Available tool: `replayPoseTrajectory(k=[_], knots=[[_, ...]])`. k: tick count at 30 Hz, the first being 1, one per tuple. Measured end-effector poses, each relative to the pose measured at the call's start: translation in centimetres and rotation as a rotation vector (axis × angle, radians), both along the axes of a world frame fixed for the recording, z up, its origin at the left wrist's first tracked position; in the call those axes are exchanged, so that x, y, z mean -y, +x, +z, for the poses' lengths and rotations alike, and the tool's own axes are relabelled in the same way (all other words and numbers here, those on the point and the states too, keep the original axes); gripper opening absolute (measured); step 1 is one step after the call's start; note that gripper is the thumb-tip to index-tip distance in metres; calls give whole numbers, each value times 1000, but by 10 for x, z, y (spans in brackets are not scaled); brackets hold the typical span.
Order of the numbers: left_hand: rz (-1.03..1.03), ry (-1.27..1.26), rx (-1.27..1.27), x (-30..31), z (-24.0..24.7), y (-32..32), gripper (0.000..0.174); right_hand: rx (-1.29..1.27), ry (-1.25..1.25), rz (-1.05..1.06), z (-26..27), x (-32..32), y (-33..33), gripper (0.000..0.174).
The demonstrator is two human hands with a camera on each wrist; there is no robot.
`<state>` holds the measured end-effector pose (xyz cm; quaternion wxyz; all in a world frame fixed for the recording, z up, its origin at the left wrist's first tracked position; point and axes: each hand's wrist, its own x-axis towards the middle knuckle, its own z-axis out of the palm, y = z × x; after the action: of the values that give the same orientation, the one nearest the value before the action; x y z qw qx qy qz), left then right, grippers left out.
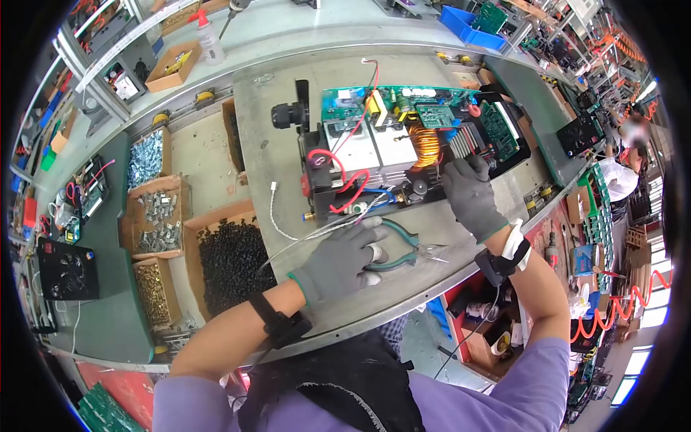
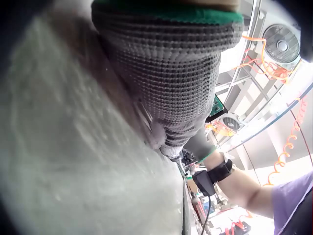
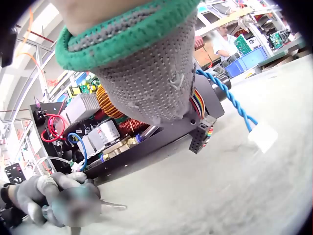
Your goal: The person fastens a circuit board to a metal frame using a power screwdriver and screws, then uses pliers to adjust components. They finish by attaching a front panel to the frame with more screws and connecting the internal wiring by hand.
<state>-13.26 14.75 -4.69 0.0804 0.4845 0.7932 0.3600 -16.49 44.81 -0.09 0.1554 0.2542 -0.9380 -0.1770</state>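
Observation:
A black chassis with green boards, white blocks and a copper coil (image 1: 426, 147) lies on the grey work surface. My gloved left hand (image 1: 338, 261) is low on the surface before it, fingers and thumb around the teal handles of pliers (image 1: 412, 253), whose jaws stand apart and point right. The gloved right hand (image 1: 471, 196) is at the chassis's front right part, fingers bent over its edge; what the fingertips touch is hidden. Beneath that hand in the right wrist view, a rainbow ribbon cable with a black connector (image 3: 199, 137) hangs, beside a blue twisted cable's white connector (image 3: 263, 138).
Left of the work surface are boxes of black parts (image 1: 234, 259), metal clips (image 1: 160, 216) and brass pieces (image 1: 152, 291). A white cable (image 1: 277, 216) trails beside the left hand. Behind stand a bottle (image 1: 210, 43) and a blue bin (image 1: 468, 30). Another person is at the far right.

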Motion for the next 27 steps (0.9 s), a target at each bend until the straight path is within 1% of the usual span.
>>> replayPoseTrajectory(k=[1, 3, 4, 6, 7, 8, 9, 10, 11, 13, 14, 15, 16, 17, 18, 19, 20, 21, 22, 23, 24, 25, 26, 27], knots=[[0, -3, 0, 5, 1, 1, 38, 0, -3, 0, 1, 4, 1, 11], [-1, -49, -11, 14, 3, 4, 34, 7, 102, 42, 5, 14, 4, 13], [-1, -50, -11, 20, 3, 6, 34, 7, 100, 42, 8, 20, 7, 13], [80, -6, -165, 26, 6, 12, 29, 57, -45, 15, 19, 36, 19, 21], [77, -8, -168, 32, 10, 16, 29, 142, -197, 16, 29, 56, 32, 32], [133, -37, -131, 35, 18, 21, 28, 225, -350, 18, 39, 75, 49, 45], [184, -67, -88, 37, 28, 25, 27, 385, -501, 167, 43, 86, 63, 68], [200, 64, -227, 35, 38, 26, 31, 620, -604, 166, 46, 97, 75, 77], [191, 62, -221, 32, 52, 28, 31, 699, -643, 169, 48, 108, 85, 75], [103, 33, -198, 24, 85, 34, 33, 676, -754, 71, 45, 120, 98, 69], [36, 45, -306, 20, 95, 34, 36, 675, -757, 67, 41, 121, 101, 69], [32, 44, -307, 16, 95, 33, 36, 750, -1010, 91, 35, 121, 102, 63], [100, 200, -254, 12, 94, 32, 35, 818, -1264, 119, 30, 121, 103, 57], [171, 355, -196, 8, 96, 30, 34, 819, -1266, 119, 27, 120, 106, 57], [352, 458, -180, 4, 104, 29, 40, 748, -1515, 114, 24, 119, 111, 54], [355, 455, -180, -5, 98, 33, 40, 667, -1763, 106, 23, 115, 117, 52], [411, 498, 77, -9, 84, 39, 42, 556, -1994, 179, 23, 124, 123, 50], [464, 535, 336, -10, 75, 45, 44, 466, -2170, 243, 22, 134, 126, 50], [343, 241, 624, -6, 74, 49, 47, 405, -2183, 274, 23, 141, 125, 54], [342, 238, 626, -8, 71, 51, 47, 340, -2196, 306, 26, 145, 125, 58], [255, 326, 831, -13, 65, 52, 44, 337, -2199, 304, 31, 146, 124, 58], [166, 413, 1035, -15, 61, 52, 40, 359, -2224, 295, 38, 145, 125, 53], [161, 312, 996, -11, 72, 44, 35, 383, -2250, 287, 43, 141, 125, 48], [151, 211, 954, -7, 83, 37, 30, 385, -2252, 287, 46, 132, 125, 48]])
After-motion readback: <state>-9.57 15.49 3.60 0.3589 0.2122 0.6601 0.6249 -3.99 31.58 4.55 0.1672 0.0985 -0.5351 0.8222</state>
